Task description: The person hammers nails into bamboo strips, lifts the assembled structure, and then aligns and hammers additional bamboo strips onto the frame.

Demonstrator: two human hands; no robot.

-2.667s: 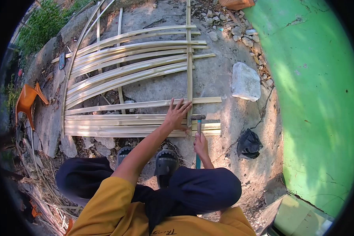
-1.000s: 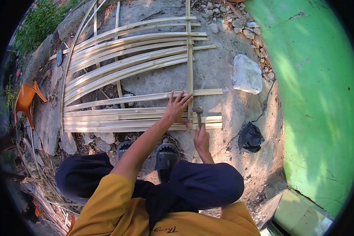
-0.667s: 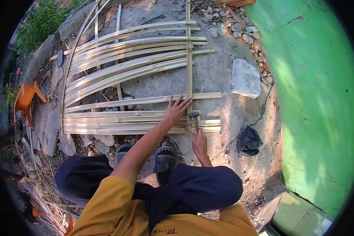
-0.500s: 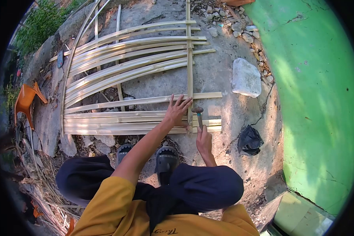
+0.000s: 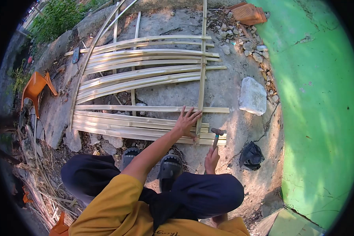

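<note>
My left hand (image 5: 188, 122) lies with fingers spread on the pale bamboo strips (image 5: 126, 125), its fingertips against the upright strip (image 5: 201, 88) that crosses their right ends. To the right of that strip, my right hand (image 5: 212, 159) is closed round the handle of a hammer (image 5: 217, 133). The hammer head is over the right ends of the lower strips; I cannot tell whether it touches them. More strips (image 5: 145, 74) lie across the frame farther up, curving to a long side strip (image 5: 79, 74) at the left.
A white block (image 5: 253, 96) and a black plastic bag (image 5: 251, 156) are on the ground at the right, beside a green surface (image 5: 314, 118). An orange chair (image 5: 36, 89) and a phone (image 5: 76, 55) are at the left. Stones and orange tiles (image 5: 248, 14) lie at the top right.
The view has shifted, so the frame appears lower and farther right. The hammer has moved away to the right from the upright strip. My left hand stays spread on the strips.
</note>
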